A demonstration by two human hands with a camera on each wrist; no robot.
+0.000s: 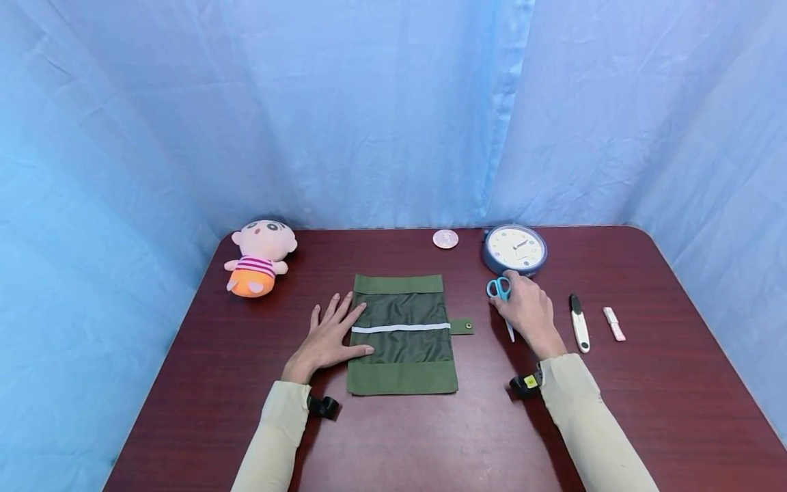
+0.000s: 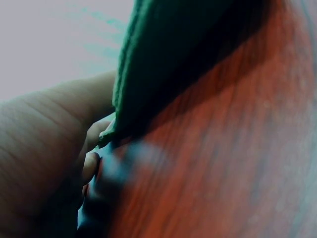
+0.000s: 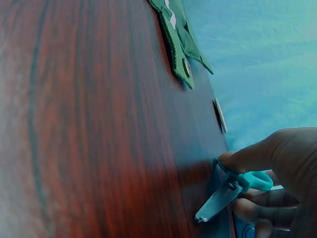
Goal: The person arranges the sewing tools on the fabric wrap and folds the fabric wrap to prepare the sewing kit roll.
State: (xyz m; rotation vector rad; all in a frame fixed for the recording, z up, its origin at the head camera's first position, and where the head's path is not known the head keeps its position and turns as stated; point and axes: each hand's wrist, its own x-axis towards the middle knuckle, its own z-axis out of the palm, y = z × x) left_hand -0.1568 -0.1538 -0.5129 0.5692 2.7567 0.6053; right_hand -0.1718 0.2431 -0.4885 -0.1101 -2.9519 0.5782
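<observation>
A green fabric roll-up pouch (image 1: pixel 402 345) lies spread flat on the table, with a white band across its middle and a snap tab (image 1: pixel 462 326) sticking out on the right. My left hand (image 1: pixel 326 342) rests along the pouch's left edge, fingers spread, thumb and fingertips over the cloth. To the right of the pouch, my right hand (image 1: pixel 527 309) pinches small scissors with turquoise handles (image 1: pixel 499 288) between thumb and fingers. In the right wrist view the scissors' blades (image 3: pixel 218 202) are together and point down toward the tabletop.
Behind the right hand lies a round blue clock (image 1: pixel 515 247), with a pale round disc (image 1: pixel 445 238) to its left. A black-and-white utility knife (image 1: pixel 580 324) and a small pinkish-white folded item (image 1: pixel 613 324) are farther right. A plush doll (image 1: pixel 257 256) lies at the back left.
</observation>
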